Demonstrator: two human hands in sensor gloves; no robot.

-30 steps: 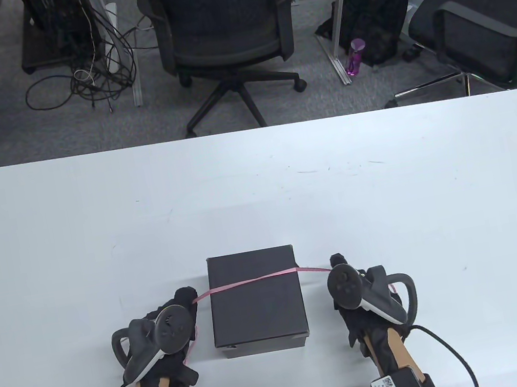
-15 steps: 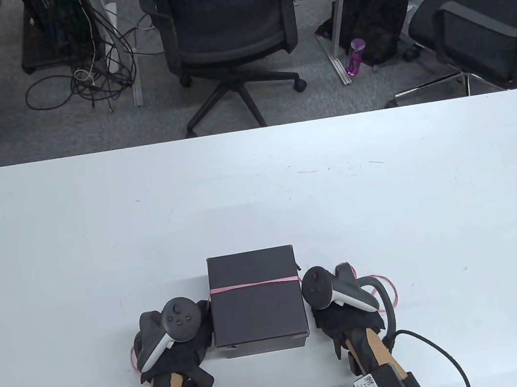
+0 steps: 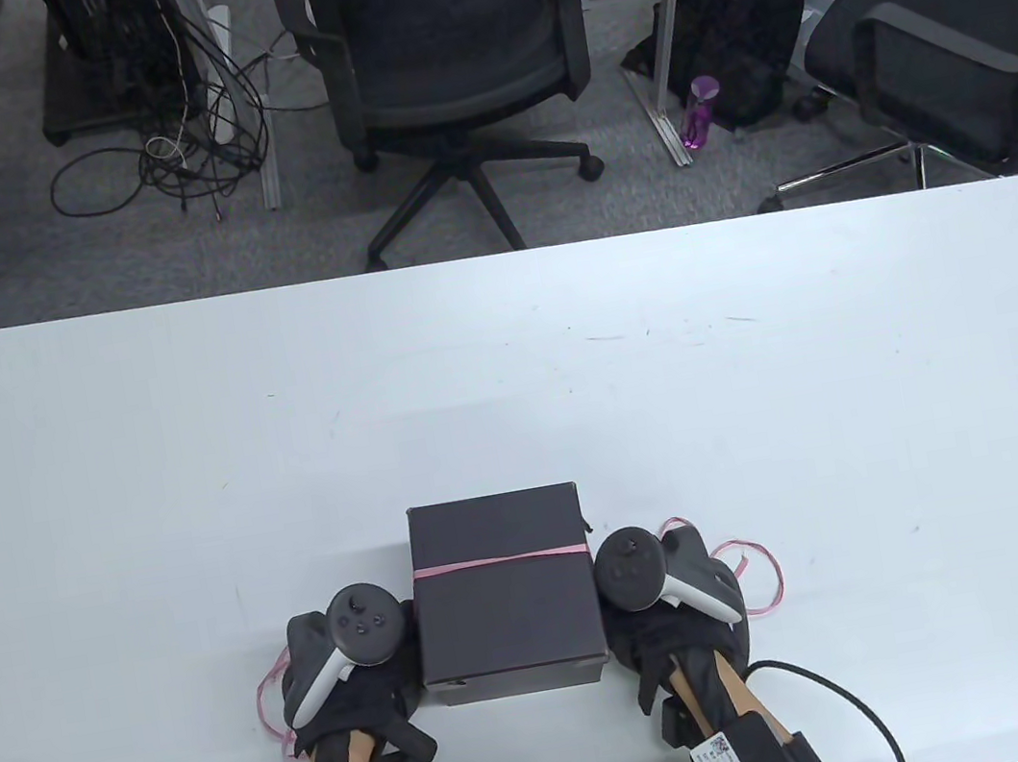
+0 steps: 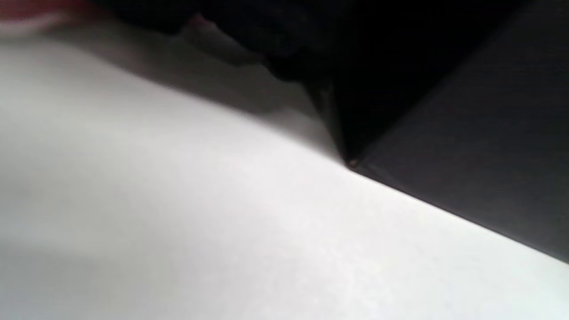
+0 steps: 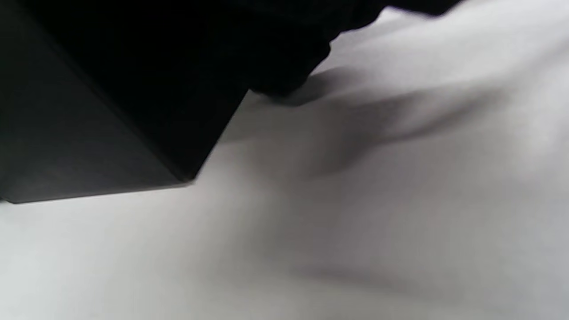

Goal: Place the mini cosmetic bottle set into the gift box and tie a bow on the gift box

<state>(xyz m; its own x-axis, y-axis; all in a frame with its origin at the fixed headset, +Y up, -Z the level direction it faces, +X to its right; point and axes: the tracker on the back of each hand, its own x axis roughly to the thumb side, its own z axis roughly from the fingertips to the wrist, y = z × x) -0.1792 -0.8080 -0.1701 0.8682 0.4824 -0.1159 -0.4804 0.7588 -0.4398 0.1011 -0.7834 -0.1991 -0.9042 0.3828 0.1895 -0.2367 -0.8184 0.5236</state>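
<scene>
Now: black matte gift box (image 3: 504, 596), rectangular, lid on, sits on white tabletop (image 3: 509, 381) near front edge, between your hands. Thin pink ribbon (image 3: 498, 560) crosses lid as one taut flat band; loose ends loop on tabletop outside each hand. Your left hand (image 3: 347, 666) tight against box's left wall, your right hand (image 3: 667, 598) against right wall. Fingers hidden under trackers, wrist views dark and blurred: cannot tell whether either grip pinches ribbon. Smooth, glossy tabletop.
</scene>
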